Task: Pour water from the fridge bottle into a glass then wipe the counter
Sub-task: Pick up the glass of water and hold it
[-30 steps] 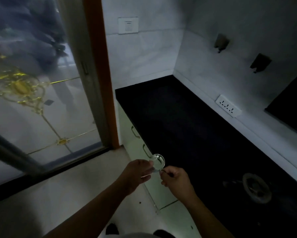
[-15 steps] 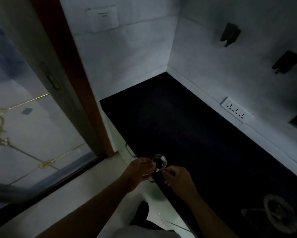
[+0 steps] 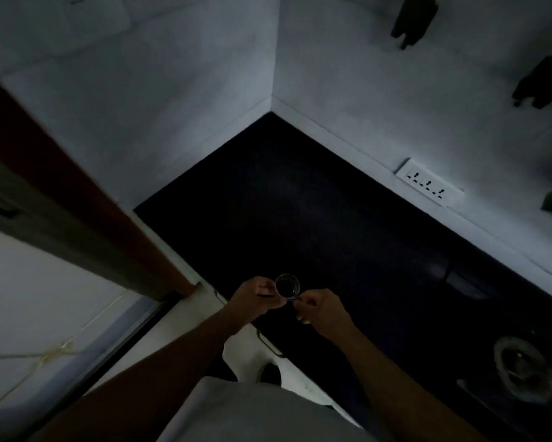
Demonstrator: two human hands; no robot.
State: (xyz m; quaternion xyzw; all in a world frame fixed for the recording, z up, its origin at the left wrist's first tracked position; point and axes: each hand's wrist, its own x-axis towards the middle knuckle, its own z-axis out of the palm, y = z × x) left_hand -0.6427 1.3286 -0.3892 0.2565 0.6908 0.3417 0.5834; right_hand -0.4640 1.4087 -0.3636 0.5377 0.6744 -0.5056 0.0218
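Note:
A small clear glass point(image 3: 287, 286) is held between both my hands just above the front edge of the black counter point(image 3: 316, 212). My left hand point(image 3: 255, 298) grips its left side. My right hand point(image 3: 322, 311) pinches its lower right rim with fingertips. The glass stands upright and I look down into its dark mouth. No bottle is in view. The scene is dim.
A gas stove burner point(image 3: 523, 368) sits on the counter at the lower right. A white socket strip point(image 3: 429, 182) is on the right wall. White cabinet drawers with a handle point(image 3: 268, 344) lie below the counter edge. A wooden door frame point(image 3: 61, 173) stands left.
The view has swung right and closer to the counter. Both hands with the glass have moved from over the floor to over the counter's front edge.

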